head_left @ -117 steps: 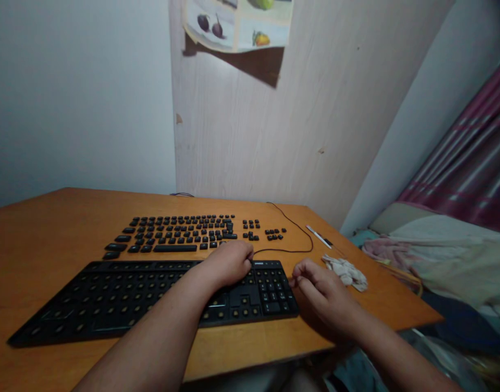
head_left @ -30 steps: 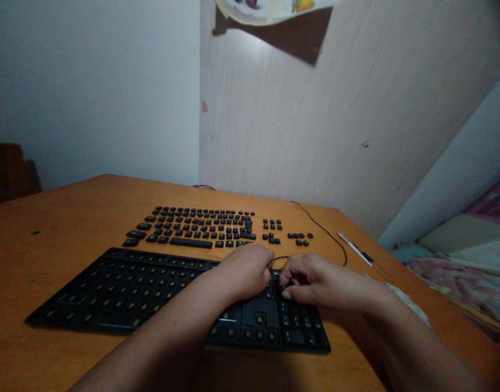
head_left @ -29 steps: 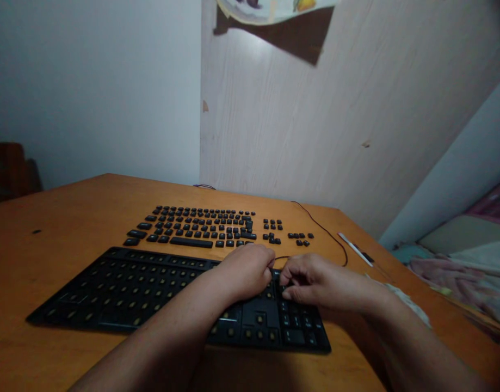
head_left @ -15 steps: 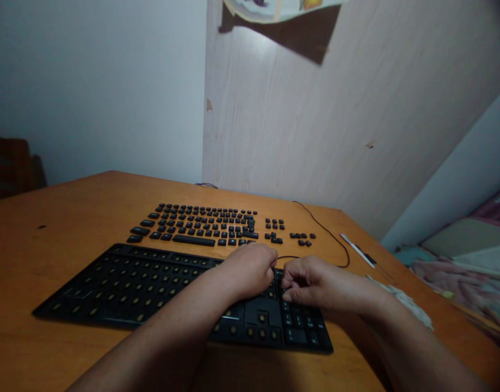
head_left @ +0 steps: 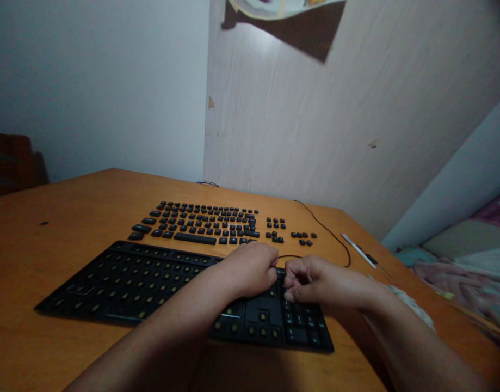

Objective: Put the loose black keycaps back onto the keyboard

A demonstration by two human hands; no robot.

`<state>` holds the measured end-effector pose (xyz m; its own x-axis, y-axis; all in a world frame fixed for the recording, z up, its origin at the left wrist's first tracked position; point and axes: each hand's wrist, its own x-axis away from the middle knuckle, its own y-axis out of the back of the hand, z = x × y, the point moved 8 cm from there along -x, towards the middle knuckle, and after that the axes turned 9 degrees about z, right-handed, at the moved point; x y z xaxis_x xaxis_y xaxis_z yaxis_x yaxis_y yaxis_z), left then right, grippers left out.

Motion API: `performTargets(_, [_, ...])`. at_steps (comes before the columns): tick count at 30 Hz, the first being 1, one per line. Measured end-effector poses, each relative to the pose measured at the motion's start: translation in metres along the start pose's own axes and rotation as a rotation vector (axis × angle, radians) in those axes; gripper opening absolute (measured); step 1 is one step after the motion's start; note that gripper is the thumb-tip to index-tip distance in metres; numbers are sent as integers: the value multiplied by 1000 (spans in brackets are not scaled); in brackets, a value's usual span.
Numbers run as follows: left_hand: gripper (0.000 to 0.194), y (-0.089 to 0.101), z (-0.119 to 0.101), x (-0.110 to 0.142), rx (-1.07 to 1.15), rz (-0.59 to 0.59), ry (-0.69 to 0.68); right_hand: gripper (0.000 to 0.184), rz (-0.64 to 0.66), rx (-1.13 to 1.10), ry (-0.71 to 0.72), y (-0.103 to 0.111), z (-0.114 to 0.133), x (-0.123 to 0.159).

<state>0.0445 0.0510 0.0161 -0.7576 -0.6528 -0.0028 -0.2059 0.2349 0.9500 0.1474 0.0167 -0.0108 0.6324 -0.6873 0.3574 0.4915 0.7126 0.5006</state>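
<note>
A black keyboard (head_left: 131,322) lies across the table before me. Most of its key spots are bare, with small pale stems showing; keycaps (head_left: 309,322) still sit on the number pad at its right end. My left hand (head_left: 253,269) rests closed over the keyboard's upper right part, its fingertips turned away from view. Just beside it, my right hand (head_left: 309,280) is closed in a pinch at the top of the number pad. Anything between the fingers of either hand is hidden. Behind the keyboard, many loose keycaps lie in rows, including a long space bar (head_left: 195,239).
A thin black cable (head_left: 329,231) curves over the table (head_left: 82,201) on the right. Near the right edge lie a white stick (head_left: 358,249), a small dark object (head_left: 371,258) and a crumpled pale cloth (head_left: 413,306). A wall stands behind.
The view has shifted very slightly. Both hands keep nearly the same pose and place on the keyboard; the loose keycaps have not moved.
</note>
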Motion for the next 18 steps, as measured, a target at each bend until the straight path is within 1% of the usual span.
performTargets(5, [18,2,-2,2,6,-14,-2,17,-6,-5,12,-1,0,-3])
performTargets(10, [18,0,-1,2,6,3,-7,16,-13,-19,-7,-1,-1,-3])
performTargets(18, [31,-2,4,4,11,20,34,20,-26,-9,-42,1,0,-2])
